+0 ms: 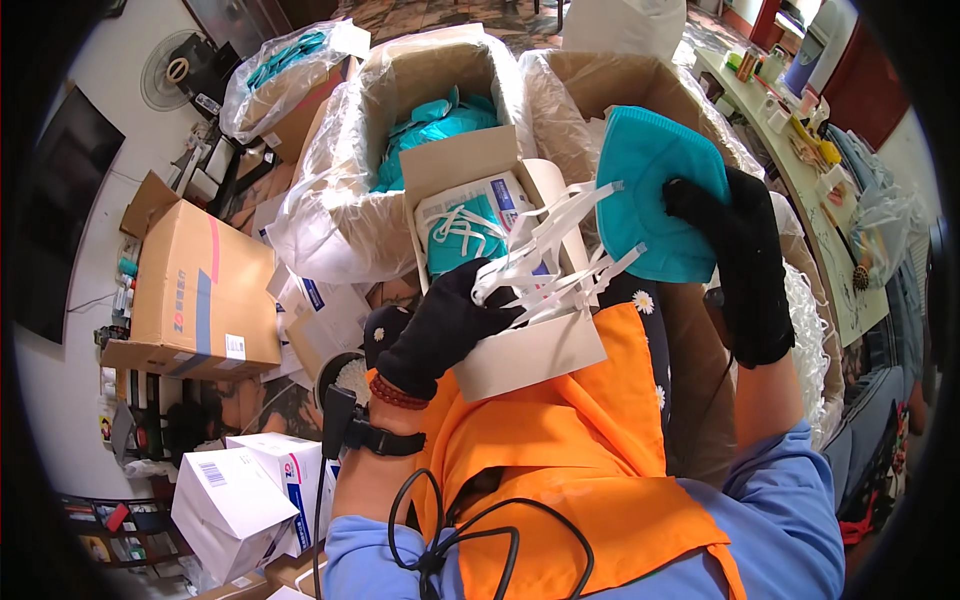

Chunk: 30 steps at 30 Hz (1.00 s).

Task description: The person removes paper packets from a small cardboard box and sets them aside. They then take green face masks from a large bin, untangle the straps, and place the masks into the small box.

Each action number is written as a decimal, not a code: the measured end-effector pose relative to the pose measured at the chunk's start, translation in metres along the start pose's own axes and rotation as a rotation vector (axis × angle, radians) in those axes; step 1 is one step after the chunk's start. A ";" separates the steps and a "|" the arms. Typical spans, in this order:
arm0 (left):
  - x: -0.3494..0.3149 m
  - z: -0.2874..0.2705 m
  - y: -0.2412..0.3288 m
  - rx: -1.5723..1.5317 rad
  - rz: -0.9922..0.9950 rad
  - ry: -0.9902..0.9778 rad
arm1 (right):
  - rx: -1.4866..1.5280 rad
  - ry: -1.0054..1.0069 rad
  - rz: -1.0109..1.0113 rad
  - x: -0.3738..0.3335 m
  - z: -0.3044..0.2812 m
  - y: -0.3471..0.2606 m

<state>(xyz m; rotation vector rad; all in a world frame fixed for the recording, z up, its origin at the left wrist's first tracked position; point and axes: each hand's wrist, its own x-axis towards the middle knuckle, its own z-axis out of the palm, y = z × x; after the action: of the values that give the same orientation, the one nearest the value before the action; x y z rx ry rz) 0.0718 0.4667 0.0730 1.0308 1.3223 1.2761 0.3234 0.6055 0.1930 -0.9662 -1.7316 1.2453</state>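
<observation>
Over an orange apron, the gloved left hand has its grip closed on white straps above an open carton; the right hand clamps a teal mask, raised beside the carton. Beyond, a plastic-lined box contains loose teal masks.

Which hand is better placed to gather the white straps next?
Probably the left hand: it already has the white straps in its grasp over the open box, while the right hand is occupied holding the teal mask.
</observation>
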 end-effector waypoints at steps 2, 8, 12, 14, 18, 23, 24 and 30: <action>-0.005 -0.007 0.008 0.145 -0.042 -0.031 | -0.006 -0.008 -0.026 0.001 -0.003 0.002; -0.010 -0.022 -0.001 -0.426 0.088 -0.096 | -0.180 -0.090 0.009 0.002 -0.016 0.005; -0.012 -0.046 -0.032 0.436 0.358 0.036 | -0.070 0.010 0.003 -0.009 -0.011 -0.003; -0.014 -0.047 -0.030 -0.250 0.098 -0.091 | -0.009 0.065 -0.024 -0.015 -0.010 -0.006; -0.023 -0.032 -0.010 -0.336 -0.255 -0.079 | 0.020 0.038 0.011 -0.016 -0.010 -0.011; -0.008 -0.009 0.001 0.214 0.023 -0.089 | -0.028 -0.086 0.020 -0.020 -0.004 -0.025; -0.006 0.000 0.012 0.357 0.179 -0.037 | -0.033 -0.112 0.060 -0.018 -0.004 -0.023; 0.012 0.046 0.041 -0.011 0.383 -0.275 | -0.145 -0.243 0.070 -0.012 0.000 -0.016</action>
<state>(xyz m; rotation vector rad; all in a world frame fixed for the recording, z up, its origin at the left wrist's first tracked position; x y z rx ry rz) 0.1132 0.4895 0.1151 1.4437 0.9357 1.3568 0.3263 0.5912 0.2063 -0.9990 -2.0144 1.3417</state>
